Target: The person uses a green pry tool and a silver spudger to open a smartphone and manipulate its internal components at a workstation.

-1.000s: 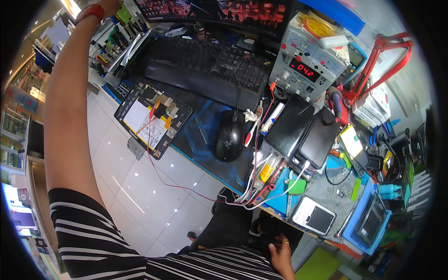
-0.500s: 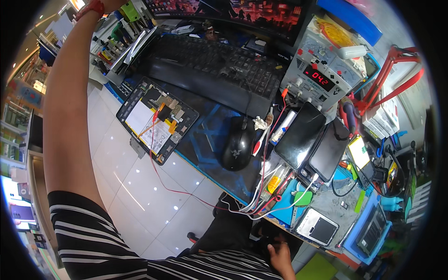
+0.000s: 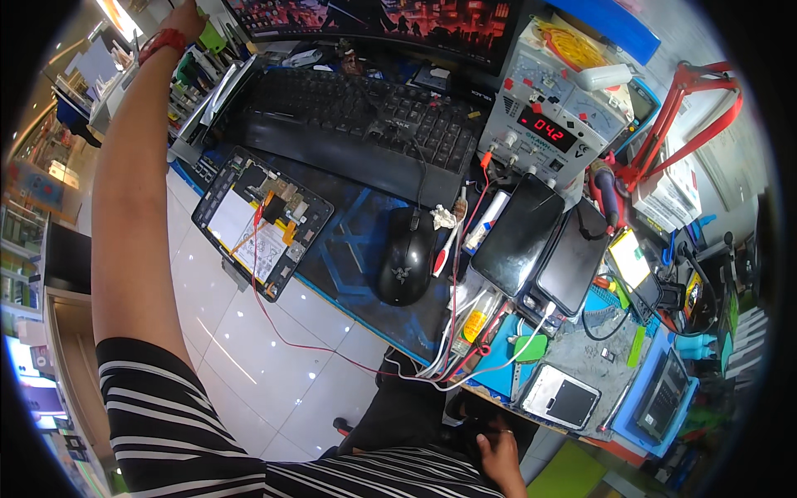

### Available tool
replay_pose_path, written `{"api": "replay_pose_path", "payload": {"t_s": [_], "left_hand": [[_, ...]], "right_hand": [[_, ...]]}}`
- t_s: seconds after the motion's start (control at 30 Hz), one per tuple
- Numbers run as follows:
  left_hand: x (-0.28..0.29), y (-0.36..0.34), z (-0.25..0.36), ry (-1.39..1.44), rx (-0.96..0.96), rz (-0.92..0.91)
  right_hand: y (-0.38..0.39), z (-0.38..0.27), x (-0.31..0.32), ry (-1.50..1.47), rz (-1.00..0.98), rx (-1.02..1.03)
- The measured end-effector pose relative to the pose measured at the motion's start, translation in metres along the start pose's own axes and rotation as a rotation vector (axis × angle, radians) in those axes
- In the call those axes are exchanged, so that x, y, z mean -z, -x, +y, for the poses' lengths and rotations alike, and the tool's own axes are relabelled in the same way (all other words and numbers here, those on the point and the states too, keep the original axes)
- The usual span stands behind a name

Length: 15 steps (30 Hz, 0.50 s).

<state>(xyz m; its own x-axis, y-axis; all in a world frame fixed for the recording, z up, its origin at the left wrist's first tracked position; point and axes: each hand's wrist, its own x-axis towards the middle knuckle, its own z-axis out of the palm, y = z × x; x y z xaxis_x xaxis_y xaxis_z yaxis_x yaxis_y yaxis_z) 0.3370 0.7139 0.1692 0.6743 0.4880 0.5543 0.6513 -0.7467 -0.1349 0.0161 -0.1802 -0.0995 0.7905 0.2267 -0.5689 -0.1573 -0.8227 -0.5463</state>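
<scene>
My left arm stretches up along the left side, a red band at its wrist. My left hand (image 3: 186,22) is at the top edge, close to upright tools and a green-handled item (image 3: 209,35); its fingers are partly cut off. Low in the view, my right hand (image 3: 500,458) rests over my dark trousers, thumb apart from the fingers, with nothing visible in it. An opened tablet (image 3: 264,222) lies at the desk's left edge, its white battery and circuit board exposed. A red clip (image 3: 258,214) sits on its inner parts, with a thin red lead running from there.
Behind the tablet are a black keyboard (image 3: 357,124) and a monitor (image 3: 382,18). A black mouse (image 3: 404,259) lies on the mat. To the right stand a power supply (image 3: 540,124) with red digits, two dark phones (image 3: 519,236), and a red lamp arm (image 3: 677,124). Cables droop over the desk's front edge.
The view has shifted a little, so the desk items sit further left. More of my left hand now shows at the top. My right hand stays in place.
</scene>
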Motion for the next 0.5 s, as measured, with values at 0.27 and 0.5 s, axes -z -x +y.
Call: {"api": "replay_pose_path", "payload": {"t_s": [0.27,0.5], "left_hand": [[-0.048,-0.012,-0.019,0.191,0.039,-0.057],[-0.003,-0.051,-0.079,-0.063,-0.208,0.146]], "right_hand": [[0.006,0.002,-0.005,-0.019,0.044,-0.020],[-0.005,0.012,-0.003,-0.003,0.000,0.007]]}}
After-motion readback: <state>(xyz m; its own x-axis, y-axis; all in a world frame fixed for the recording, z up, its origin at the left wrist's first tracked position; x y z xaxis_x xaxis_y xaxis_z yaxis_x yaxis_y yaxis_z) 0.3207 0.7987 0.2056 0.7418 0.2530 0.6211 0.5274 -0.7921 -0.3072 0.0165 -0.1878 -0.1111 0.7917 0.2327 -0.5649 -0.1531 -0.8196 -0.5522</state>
